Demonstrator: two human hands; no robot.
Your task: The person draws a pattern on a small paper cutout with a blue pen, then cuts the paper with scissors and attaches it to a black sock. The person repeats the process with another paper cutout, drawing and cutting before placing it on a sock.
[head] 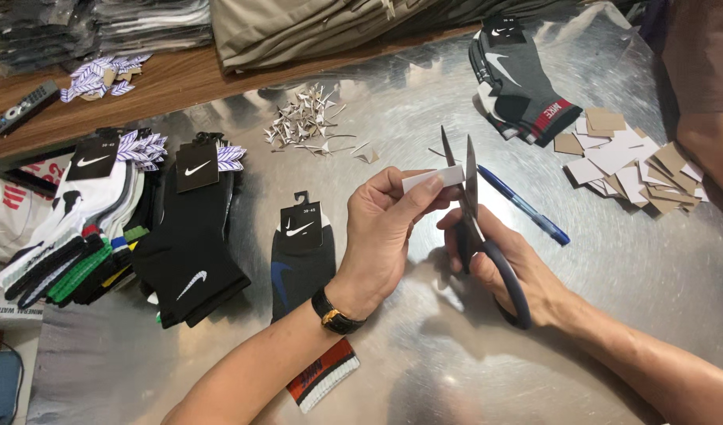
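Pinching a small white card strip (432, 179) just above the metal table (613, 267), the left hand (385, 236) keeps its fingertips close to the open blades of the scissors (468, 205) gripped by the right hand (503, 264), so a careless snip could nick a thumb or cut crooked.

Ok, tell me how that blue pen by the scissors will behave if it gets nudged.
The pen looks round and slim, so it would probably roll on the shiny metal table. It seems light and stiff, likely sliding easily. It lies apart from both hands.
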